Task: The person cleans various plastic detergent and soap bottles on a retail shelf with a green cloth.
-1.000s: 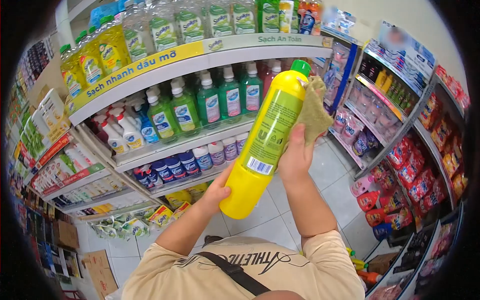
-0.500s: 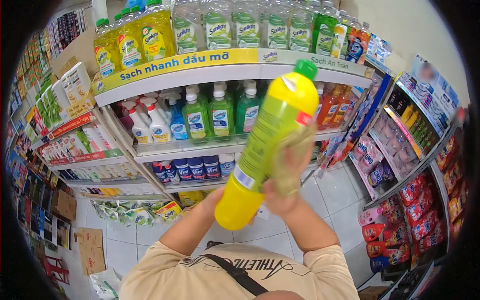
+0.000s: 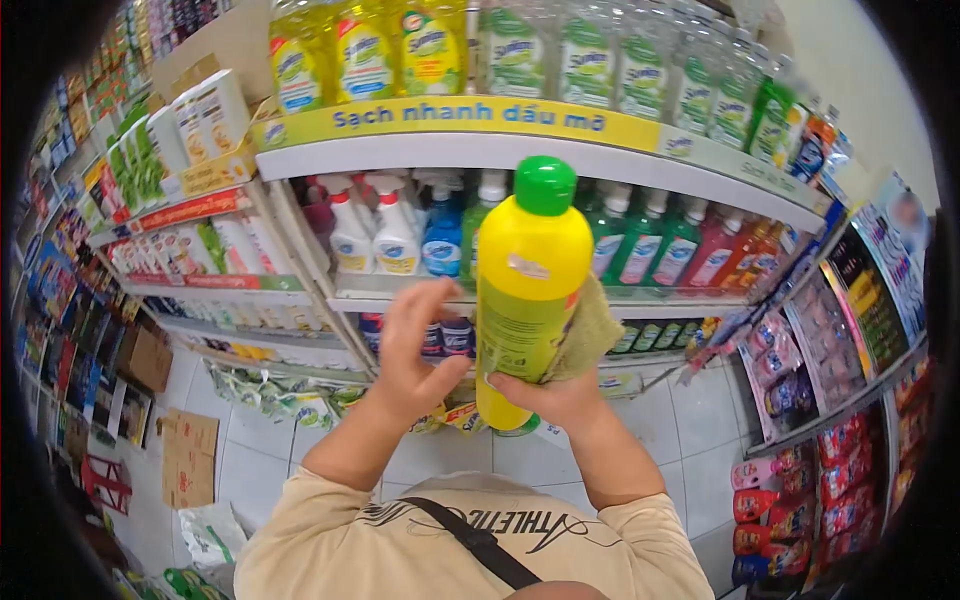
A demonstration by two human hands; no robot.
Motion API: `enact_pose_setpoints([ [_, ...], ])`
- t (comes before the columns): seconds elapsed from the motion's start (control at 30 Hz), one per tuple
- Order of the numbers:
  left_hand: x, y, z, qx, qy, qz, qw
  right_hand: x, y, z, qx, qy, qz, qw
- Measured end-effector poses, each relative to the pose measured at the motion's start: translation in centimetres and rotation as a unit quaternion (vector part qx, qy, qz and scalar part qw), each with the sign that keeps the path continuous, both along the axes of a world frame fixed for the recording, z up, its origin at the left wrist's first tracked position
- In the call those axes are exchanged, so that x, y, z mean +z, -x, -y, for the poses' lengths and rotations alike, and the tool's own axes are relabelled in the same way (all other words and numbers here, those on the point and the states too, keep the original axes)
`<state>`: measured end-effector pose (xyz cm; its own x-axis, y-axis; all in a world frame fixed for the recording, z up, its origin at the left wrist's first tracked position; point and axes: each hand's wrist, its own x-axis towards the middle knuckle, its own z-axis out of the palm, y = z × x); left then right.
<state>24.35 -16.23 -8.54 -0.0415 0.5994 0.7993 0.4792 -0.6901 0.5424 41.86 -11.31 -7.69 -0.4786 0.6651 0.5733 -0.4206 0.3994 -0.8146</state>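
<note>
A big yellow cleaning-liquid bottle [image 3: 520, 262] with a green cap stands upright in front of my chest. My right hand [image 3: 562, 398] grips its lower right side, thumb across the front. Between that hand and the bottle's side hangs a folded olive-green cloth [image 3: 588, 335]. To the left of the bottle, my left hand [image 3: 412, 345] is open, fingers apart and raised, with nothing in it. A small pale sticker shows on the bottle's shoulder, and printed text covers its greenish label.
Ahead, a shelf rack [image 3: 400, 155] carries dish-soap bottles [image 3: 430, 50] on top and spray bottles [image 3: 352, 230] below. Detergent bags [image 3: 850, 455] fill a rack on the right. A flattened cardboard box [image 3: 190, 455] lies on the tiled floor at left.
The bottle has gone from tilted to upright and come lower. My left hand has let go of its base and moved left. The camera view has shifted.
</note>
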Motion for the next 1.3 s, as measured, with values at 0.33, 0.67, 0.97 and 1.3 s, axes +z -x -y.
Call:
enact_pose_setpoints([
  [0.33, 6.0, 7.3, 3.1, 0.237, -0.195, -0.215, 0.927, 0.4, 11.4, 1.2, 0.09, -0.026, -0.019, 0.995],
  [0.67, 4.9, 11.2, 6.4, 0.317, -0.182, -0.172, 0.914, -0.8, 16.4, 2.7, 0.241, 0.05, 0.011, 0.969],
  [0.97, 5.3, 11.4, 7.7, 0.419, -0.144, -0.187, 0.877, -0.6, 18.4, 2.6, 0.278, 0.038, 0.038, 0.959],
  [1.3, 5.4, 10.6, 5.4, 0.492, -0.118, -0.182, 0.843, -0.5, 19.0, -1.4, 0.303, -0.031, 0.046, 0.951],
])
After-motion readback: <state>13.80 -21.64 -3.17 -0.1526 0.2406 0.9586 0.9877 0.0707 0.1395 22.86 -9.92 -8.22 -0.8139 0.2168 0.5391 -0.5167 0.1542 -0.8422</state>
